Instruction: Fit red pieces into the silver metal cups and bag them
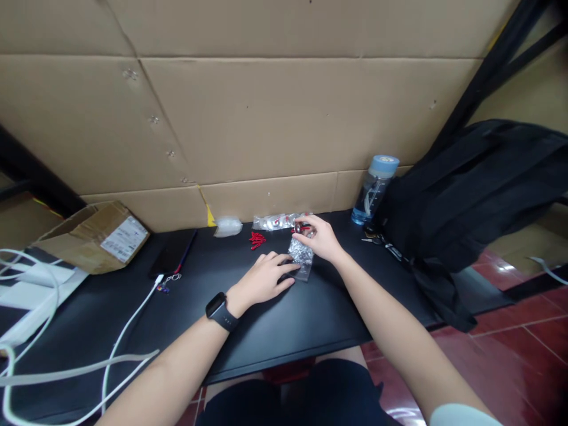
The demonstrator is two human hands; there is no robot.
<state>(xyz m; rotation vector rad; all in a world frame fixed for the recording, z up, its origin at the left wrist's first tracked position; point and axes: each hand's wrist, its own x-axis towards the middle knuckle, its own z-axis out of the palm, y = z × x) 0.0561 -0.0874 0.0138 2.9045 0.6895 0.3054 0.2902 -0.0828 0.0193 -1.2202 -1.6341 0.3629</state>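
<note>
My left hand [265, 277] lies palm down on the black table, fingers spread, with a black watch [217, 305] on its wrist. Its fingertips touch the edge of a small clear plastic bag [302, 253]. Above the far end of this bag, my right hand [320, 238] pinches a small dark reddish-brown round piece [297, 227] between thumb and fingers. Red cords show beside that piece, partly covered by the hand. A small heap of red cords [257, 239] lies left of the bag. Behind it rests a long clear packet [277, 222] with small shiny contents.
A white translucent pouch [228, 226] lies by the cardboard wall [266, 118]. At left are an open cardboard box [100, 236], a phone [172, 253] and white cables [128, 322]. A water bottle [375, 189], keys [375, 238] and a black backpack [479, 201] stand at right.
</note>
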